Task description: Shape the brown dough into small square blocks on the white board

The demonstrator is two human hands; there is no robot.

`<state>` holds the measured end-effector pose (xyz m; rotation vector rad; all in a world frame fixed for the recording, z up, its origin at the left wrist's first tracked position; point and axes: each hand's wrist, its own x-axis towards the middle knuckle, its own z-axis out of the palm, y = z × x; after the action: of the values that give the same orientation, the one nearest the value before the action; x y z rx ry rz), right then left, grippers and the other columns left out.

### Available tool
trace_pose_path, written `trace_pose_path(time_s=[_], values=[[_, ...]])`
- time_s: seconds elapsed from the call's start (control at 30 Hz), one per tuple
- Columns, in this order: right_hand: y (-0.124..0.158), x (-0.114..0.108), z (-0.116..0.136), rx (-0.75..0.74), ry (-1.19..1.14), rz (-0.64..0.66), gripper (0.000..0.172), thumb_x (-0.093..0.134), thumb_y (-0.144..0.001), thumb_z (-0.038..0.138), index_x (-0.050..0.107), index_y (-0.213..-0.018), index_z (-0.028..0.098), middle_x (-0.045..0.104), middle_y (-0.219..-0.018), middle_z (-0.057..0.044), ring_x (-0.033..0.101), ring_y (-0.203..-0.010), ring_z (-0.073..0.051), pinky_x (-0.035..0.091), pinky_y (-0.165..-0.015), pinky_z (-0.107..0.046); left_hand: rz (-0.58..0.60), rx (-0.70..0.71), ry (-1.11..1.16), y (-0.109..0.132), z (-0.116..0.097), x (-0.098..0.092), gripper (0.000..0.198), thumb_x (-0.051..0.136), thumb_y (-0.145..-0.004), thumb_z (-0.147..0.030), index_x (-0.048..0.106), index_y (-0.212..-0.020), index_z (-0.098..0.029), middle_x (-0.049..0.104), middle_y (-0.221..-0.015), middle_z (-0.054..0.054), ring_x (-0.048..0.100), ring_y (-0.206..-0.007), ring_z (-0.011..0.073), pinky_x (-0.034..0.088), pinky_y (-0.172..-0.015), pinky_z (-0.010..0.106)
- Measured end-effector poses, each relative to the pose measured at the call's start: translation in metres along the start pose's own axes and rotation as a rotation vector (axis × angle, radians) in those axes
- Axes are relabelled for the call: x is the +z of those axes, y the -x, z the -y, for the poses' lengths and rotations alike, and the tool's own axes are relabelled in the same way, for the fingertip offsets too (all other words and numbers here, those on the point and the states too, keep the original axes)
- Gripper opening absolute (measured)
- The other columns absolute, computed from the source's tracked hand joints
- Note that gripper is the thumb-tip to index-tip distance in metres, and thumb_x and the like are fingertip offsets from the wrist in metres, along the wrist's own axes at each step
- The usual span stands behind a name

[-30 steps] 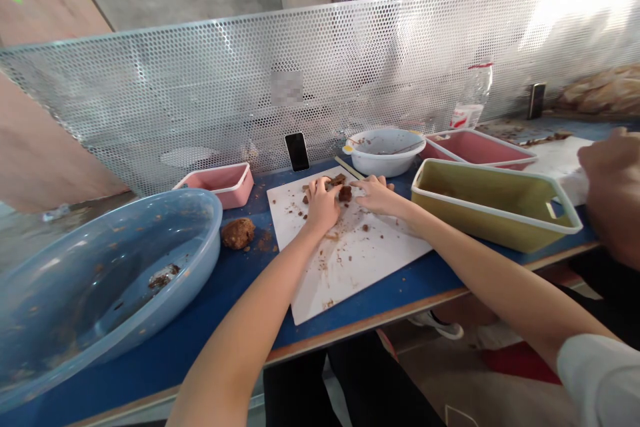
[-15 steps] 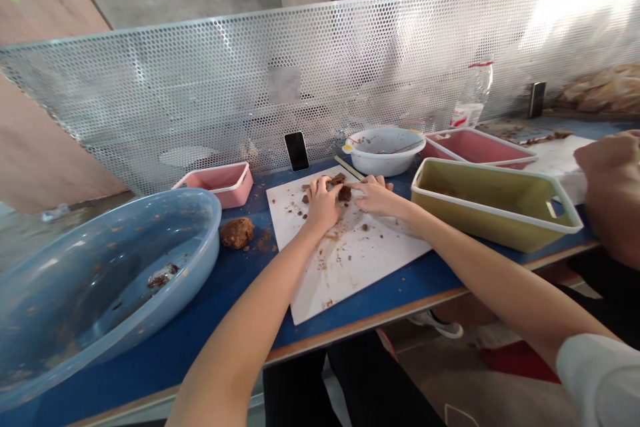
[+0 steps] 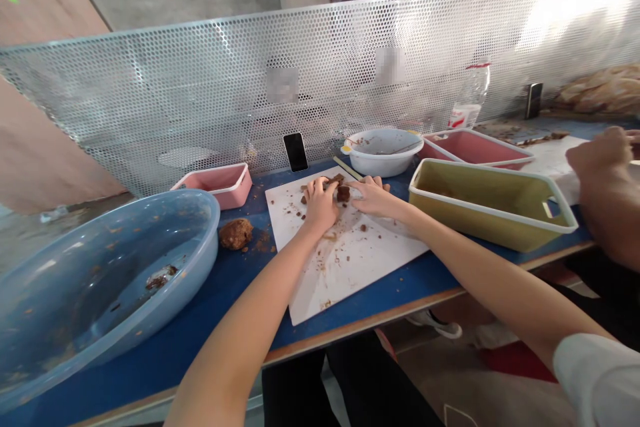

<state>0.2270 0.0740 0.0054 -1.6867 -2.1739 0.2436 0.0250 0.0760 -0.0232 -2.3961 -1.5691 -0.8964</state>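
Both my hands are over a white board (image 3: 370, 260) strewn with brown crumbs. My left hand (image 3: 321, 205) rests at the upper part of the board, its fingers apart and bent over some brown pieces. From the other side comes my right hand (image 3: 373, 197), index finger stretched toward a dark brown lump (image 3: 343, 194) that lies between the two hands. Whether the fingertips press on the lump is too small to tell. Flat brown pieces (image 3: 336, 180) lie just behind, partly hidden by my left fingers. What the lump is made of is unclear.
A large blue basin (image 3: 205, 240) stands at left, beside a big brown lump (image 3: 236, 234) and a pink bin (image 3: 235, 195). A phone (image 3: 296, 151), white basin (image 3: 383, 163), green bin (image 3: 480, 223), red bin (image 3: 495, 163) and bottle (image 3: 467, 97) line the back and right. Another person's hand (image 3: 600, 160) is at right.
Almost nothing differs. My hands stay around the brown lump with only slight finger movement, and the view has shifted a little. The other person's hand at right has moved slightly.
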Motion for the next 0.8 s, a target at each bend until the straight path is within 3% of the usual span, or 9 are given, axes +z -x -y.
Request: trace_pose_path(time_s=[0.1, 0.23, 0.43, 0.63, 0.8], values=[[-0.002, 0.002, -0.002, -0.006, -0.008, -0.014, 0.069, 0.064, -0.093, 0.044, 0.069, -0.162, 0.041, 0.063, -0.136, -0.015, 0.052, -0.13, -0.045, 0.046, -0.108, -0.057, 0.002, -0.018, -0.007, 0.0, 0.0, 0.0, 0.062, 0.061, -0.093, -0.003, 0.073, -0.151, -0.024, 0.055, -0.157, 0.018, 0.046, -0.146, 0.0418, 0.045, -0.124, 0.061], [-0.003, 0.005, -0.004, -0.034, -0.028, -0.069, 0.076, 0.063, -0.093, 0.044, 0.061, -0.17, 0.041, 0.062, -0.143, -0.016, 0.05, -0.13, -0.044, 0.043, -0.108, -0.057, -0.01, -0.02, -0.001, -0.001, -0.003, -0.002, 0.065, 0.06, -0.091, -0.002, 0.073, -0.15, -0.025, 0.057, -0.157, 0.016, 0.046, -0.146, 0.0415, 0.046, -0.122, 0.06], [-0.004, 0.01, -0.003, -0.074, -0.018, -0.136, 0.068, 0.061, -0.098, 0.041, 0.063, -0.167, 0.04, 0.059, -0.156, -0.015, 0.047, -0.138, -0.042, 0.04, -0.114, -0.056, -0.012, -0.022, -0.005, 0.0, -0.006, -0.006, 0.063, 0.056, -0.092, -0.002, 0.073, -0.149, -0.023, 0.059, -0.156, 0.019, 0.047, -0.146, 0.0426, 0.047, -0.12, 0.061], [-0.002, 0.01, -0.001, -0.092, -0.026, -0.164, 0.073, 0.06, -0.102, 0.038, 0.056, -0.174, 0.032, 0.056, -0.157, -0.018, 0.047, -0.137, -0.04, 0.039, -0.114, -0.052, -0.022, -0.015, -0.008, 0.001, -0.007, -0.006, 0.061, 0.056, -0.093, -0.003, 0.073, -0.147, -0.023, 0.058, -0.155, 0.018, 0.045, -0.147, 0.0418, 0.047, -0.12, 0.06], [0.003, 0.008, -0.006, -0.19, 0.018, -0.15, 0.061, 0.06, -0.106, 0.039, 0.066, -0.166, 0.03, 0.052, -0.161, -0.02, 0.042, -0.142, -0.042, 0.035, -0.115, -0.053, -0.005, -0.022, -0.027, 0.002, -0.009, -0.008, 0.059, 0.055, -0.094, -0.002, 0.073, -0.148, -0.021, 0.058, -0.156, 0.018, 0.045, -0.148, 0.0415, 0.045, -0.123, 0.06]])
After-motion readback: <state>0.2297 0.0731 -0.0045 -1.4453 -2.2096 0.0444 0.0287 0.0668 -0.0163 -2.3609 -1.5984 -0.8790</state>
